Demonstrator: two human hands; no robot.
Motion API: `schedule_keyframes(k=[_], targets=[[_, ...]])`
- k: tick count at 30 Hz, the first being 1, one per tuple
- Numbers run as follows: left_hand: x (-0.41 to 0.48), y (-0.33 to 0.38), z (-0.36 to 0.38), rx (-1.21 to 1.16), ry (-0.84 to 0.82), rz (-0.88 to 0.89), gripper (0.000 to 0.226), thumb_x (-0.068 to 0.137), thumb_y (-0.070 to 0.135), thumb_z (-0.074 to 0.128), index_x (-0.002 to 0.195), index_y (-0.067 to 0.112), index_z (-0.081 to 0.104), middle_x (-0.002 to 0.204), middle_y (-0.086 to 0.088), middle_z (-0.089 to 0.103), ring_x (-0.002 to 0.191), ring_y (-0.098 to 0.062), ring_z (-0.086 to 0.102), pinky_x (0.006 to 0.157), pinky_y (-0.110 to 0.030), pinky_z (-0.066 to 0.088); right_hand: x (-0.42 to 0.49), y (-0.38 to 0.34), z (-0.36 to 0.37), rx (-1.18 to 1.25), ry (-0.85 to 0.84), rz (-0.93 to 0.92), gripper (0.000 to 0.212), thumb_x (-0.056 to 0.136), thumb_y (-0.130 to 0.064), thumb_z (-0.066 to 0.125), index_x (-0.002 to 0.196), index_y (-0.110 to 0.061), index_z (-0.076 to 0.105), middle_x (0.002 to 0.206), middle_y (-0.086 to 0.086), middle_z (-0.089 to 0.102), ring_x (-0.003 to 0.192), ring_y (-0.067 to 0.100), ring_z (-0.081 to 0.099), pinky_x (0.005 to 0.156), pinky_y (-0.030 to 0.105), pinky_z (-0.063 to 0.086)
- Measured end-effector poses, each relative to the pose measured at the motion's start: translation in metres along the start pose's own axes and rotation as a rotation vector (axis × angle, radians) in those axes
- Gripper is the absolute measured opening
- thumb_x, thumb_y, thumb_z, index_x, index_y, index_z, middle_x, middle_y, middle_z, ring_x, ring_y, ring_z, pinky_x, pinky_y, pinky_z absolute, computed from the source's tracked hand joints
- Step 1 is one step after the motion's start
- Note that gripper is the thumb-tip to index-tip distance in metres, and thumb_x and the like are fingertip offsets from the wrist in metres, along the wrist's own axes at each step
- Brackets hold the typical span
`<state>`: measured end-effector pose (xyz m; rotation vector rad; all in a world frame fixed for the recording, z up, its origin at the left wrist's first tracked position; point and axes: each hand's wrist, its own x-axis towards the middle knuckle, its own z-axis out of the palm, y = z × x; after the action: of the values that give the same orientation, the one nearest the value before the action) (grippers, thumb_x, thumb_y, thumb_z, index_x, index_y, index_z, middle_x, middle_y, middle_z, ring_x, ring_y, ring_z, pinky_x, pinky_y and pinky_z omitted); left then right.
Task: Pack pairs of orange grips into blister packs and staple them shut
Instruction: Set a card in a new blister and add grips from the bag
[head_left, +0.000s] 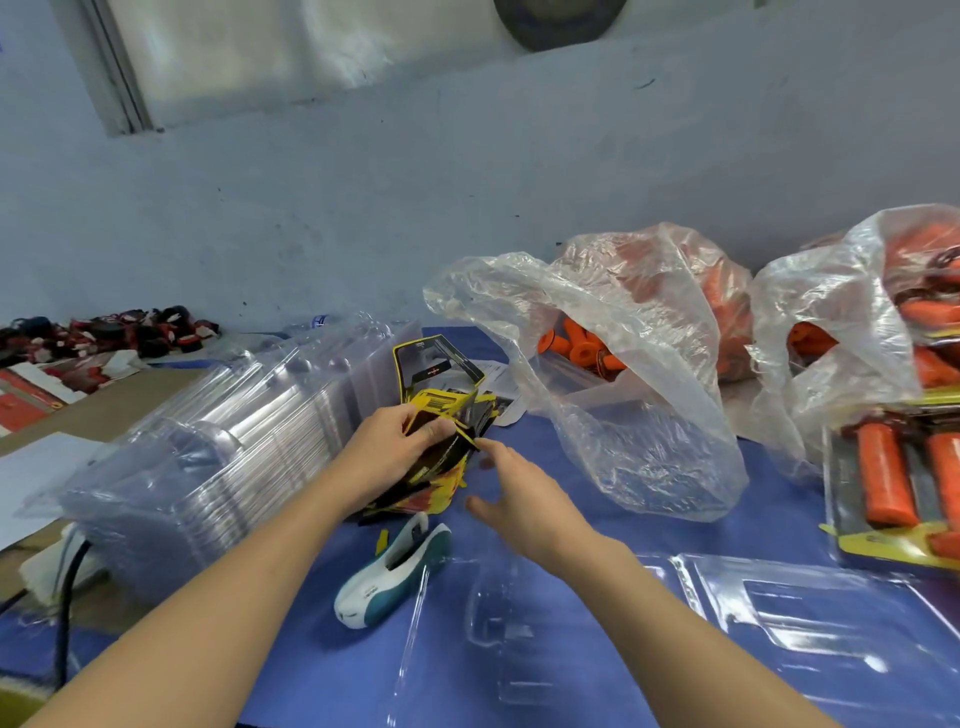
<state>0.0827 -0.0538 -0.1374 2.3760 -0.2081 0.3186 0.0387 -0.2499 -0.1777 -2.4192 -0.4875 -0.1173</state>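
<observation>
the person's left hand (387, 452) is clamped round a thick sheaf of yellow-and-black insert cards (447, 410), just beyond the stapler (395, 571). the right hand (524, 493), fingers apart and holding nothing, reaches toward the sheaf's edge, a little beyond and right of the stapler. its fingertips are blurred, so whether they touch a card cannot be told. the orange grips (576, 351) lie in a clear plastic bag (623, 415) well beyond and right of the stapler, none in hand. an open blister pack (498, 623) lies flat just right of the stapler, on the near side.

the likely slip is in peeling off one card. the cards look thin and glossy, so two may come away together, or the fanned sheaf may spill from the left hand down around the stapler. a bent card would probably sit badly in the blister pack. that clear pack is hard to see against the blue cloth (779, 519), and a forearm crossing it could shove or crush it.
</observation>
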Motion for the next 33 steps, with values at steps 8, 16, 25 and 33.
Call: schedule_keyframes(k=[8,16,25,33], targets=[[0.027,0.012,-0.013,0.238,-0.102,0.230,0.043,0.084,0.067,0.049,0.076,0.025,0.050,0.067,0.008,0.058,0.062,-0.010,0.053,0.055,-0.030,0.038,0.010,0.004,0.017,-0.108,0.081,-0.114,0.038,0.088,-0.046,0.067,0.117,-0.033,0.046,0.114,-0.006,0.047,0.098,0.023,0.051,0.068,0.032,0.032],[0.071,0.048,-0.043,0.905,0.132,0.553,0.041,0.099,0.057,0.035,0.100,0.018,0.048,0.091,-0.007,0.069,0.080,-0.032,0.067,0.056,-0.034,0.043,0.008,0.009,0.014,-0.018,0.019,-0.168,0.016,0.098,-0.039,0.056,0.111,-0.030,0.059,0.111,-0.012,0.048,0.103,0.015,0.051,0.077,0.034,0.045],[0.120,0.075,-0.099,1.036,0.232,0.470,0.044,0.101,0.054,0.037,0.107,0.013,0.052,0.108,-0.017,0.068,0.095,-0.038,0.066,0.065,-0.035,0.038,0.002,0.016,0.006,0.019,-0.032,-0.159,0.017,0.096,-0.039,0.058,0.108,-0.027,0.062,0.107,-0.011,0.052,0.099,0.013,0.052,0.083,0.037,0.048],[0.125,0.104,-0.155,0.932,0.506,0.359,0.046,0.101,0.053,0.038,0.106,0.009,0.052,0.103,-0.030,0.063,0.094,-0.046,0.061,0.068,-0.040,0.034,0.016,0.016,0.017,0.019,0.106,0.031,0.011,0.095,-0.043,0.056,0.098,-0.033,0.056,0.098,-0.009,0.051,0.086,0.019,0.056,0.074,0.039,0.049]])
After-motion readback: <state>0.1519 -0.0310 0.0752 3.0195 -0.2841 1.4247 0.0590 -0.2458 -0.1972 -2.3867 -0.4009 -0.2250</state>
